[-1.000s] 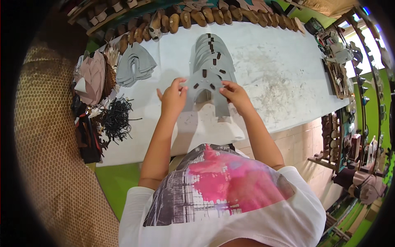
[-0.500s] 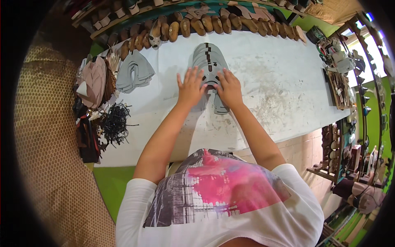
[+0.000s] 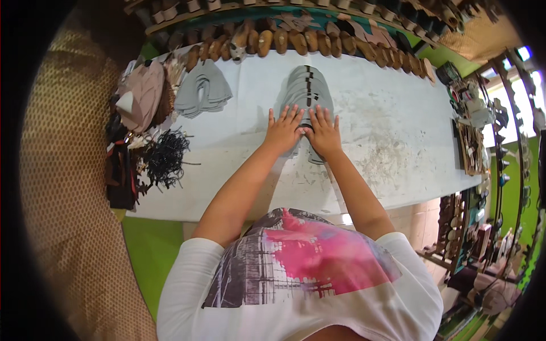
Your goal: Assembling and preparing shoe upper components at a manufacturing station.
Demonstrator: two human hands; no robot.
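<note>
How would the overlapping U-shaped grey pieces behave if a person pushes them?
The U-shaped grey pieces would probably slide over one another, since they overlap in a fanned row. Being thin and flat, each is likely light and may bend.

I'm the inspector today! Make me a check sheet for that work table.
Surface: white table, dark smudges on its right side.
Job's things: overlapping grey pieces, dark patches along the middle.
Clutter: black tangle, pinkish pieces and second grey stack, all at left.
Hands: left hand and right hand palm-down on the grey pieces.
Cables: nothing seen for certain.
Surroundings: brown shoe lasts along the far edge; patterned sheet at left.
</note>
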